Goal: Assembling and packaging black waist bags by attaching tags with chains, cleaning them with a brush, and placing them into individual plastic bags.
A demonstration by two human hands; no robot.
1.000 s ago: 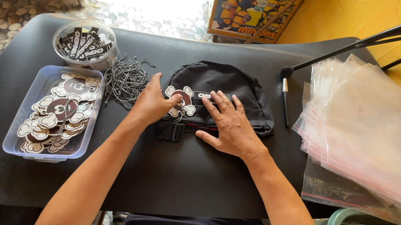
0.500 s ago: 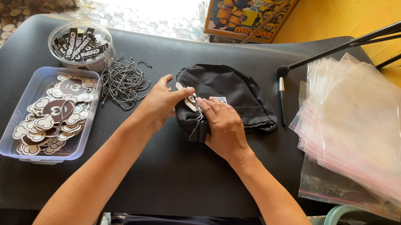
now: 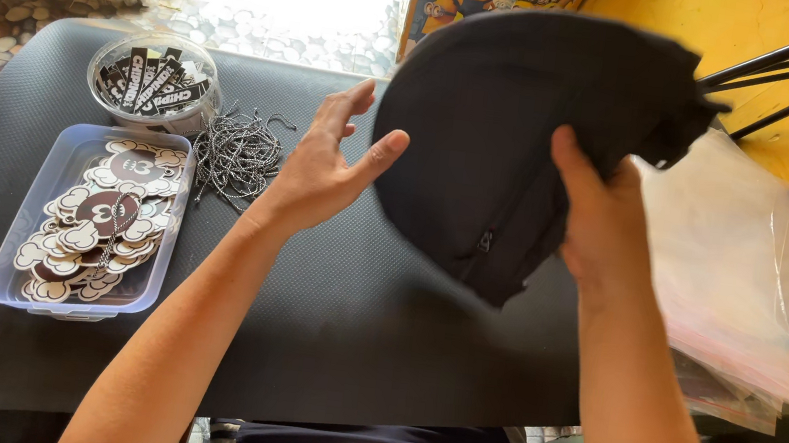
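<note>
A black fabric bag [image 3: 513,136] with a zipper hangs in the air above the black table [image 3: 343,325], blurred by motion. My right hand [image 3: 593,214] grips it from below, fingers wrapped into the cloth. My left hand [image 3: 326,169] is open just to the left of the bag, fingers spread, thumb close to its edge but holding nothing.
A clear rectangular tub [image 3: 92,222] of round brown-and-white tags sits at the left. Behind it stand a round clear tub [image 3: 153,85] of black labels and a pile of speckled cords [image 3: 239,154]. A stack of clear plastic bags [image 3: 734,280] lies at the right.
The black bag lay on the table under both hands; now my right hand has lifted it up toward the camera and my left hand has let go.
</note>
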